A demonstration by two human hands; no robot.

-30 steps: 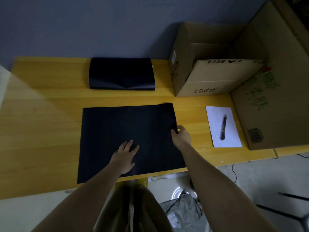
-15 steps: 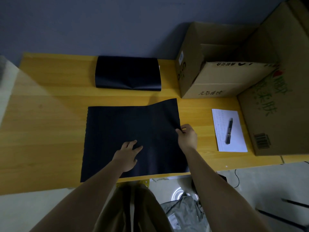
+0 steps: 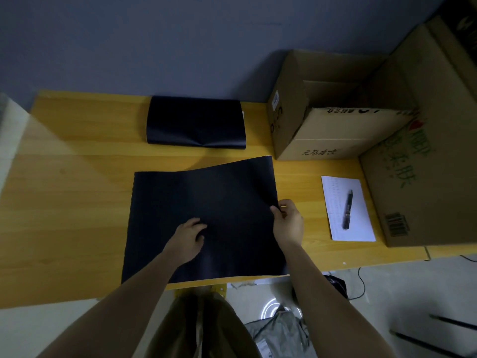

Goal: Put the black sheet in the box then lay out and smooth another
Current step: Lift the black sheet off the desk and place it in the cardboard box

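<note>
A large black sheet [image 3: 206, 202] lies on the yellow wooden table [image 3: 72, 202], its near edge at the table's front. My right hand [image 3: 287, 222] pinches the sheet's right edge, and the far right corner is lifted off the table. My left hand [image 3: 188, 237] rests on the sheet near its middle, fingers curled. A folded stack of black sheets [image 3: 196, 124] sits at the back of the table. An open cardboard box [image 3: 327, 125] stands at the back right.
A white paper [image 3: 361, 228] with a black pen [image 3: 347, 209] on it lies right of the sheet. A larger cardboard box [image 3: 426, 164] stands at the far right. Bags and cables lie on the floor below the table's front edge.
My right hand has pinched the sheet's right edge and raised its far right corner. My left hand's fingers have curled in on the sheet.
</note>
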